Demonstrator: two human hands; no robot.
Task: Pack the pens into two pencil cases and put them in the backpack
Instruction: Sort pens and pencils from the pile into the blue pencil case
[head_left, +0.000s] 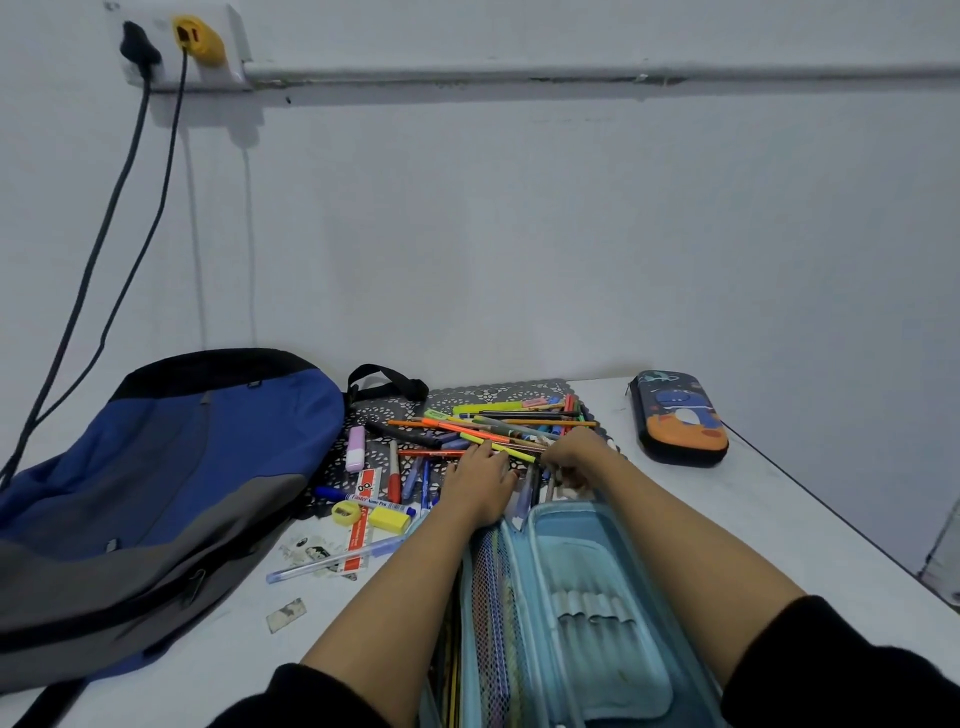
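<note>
Nearest us: two black sleeves (841, 670), pushed back from bare forearms.

Light-blue pencil case (597, 613): open, lying lengthwise on the white tabletop (753, 545) between our forearms, its far end just short of the fingers. We note a mesh pocket on its left half and elastic loops on its right.

Left hand (480, 486): fingers (488, 453) straight and close together, laid flat on the near edge of the pens (493, 423).

Right hand (571, 452): fingers (551, 461) curled down round a small bunch of pens at the case's far end, just right of the left fingers and almost touching them.

Pens, main lot: a loose, many-coloured heap under and just beyond both sets of fingers, lying on a black lace mat (467, 395).

Left of the left fingers we count a red marker (395, 478), a red-and-white ruler (362, 525), a yellow sharpener (347, 513), a yellow block (389, 518) and a pink capped item (356, 448). A clear blue pen (332, 561) lies nearer us, off the mat.

Backpack (156, 493): blue, grey and black, lying flat well to the left of the fingers, its black strap beside the mat's far corner.

Dark pencil case (678, 415) with a space print: zipped closed, well to the right of the right fingers and apart from the heap.

Farthest: a white wall with a socket strip (228, 47) high on the left — one black plug, one yellow, both cables hanging down.
</note>
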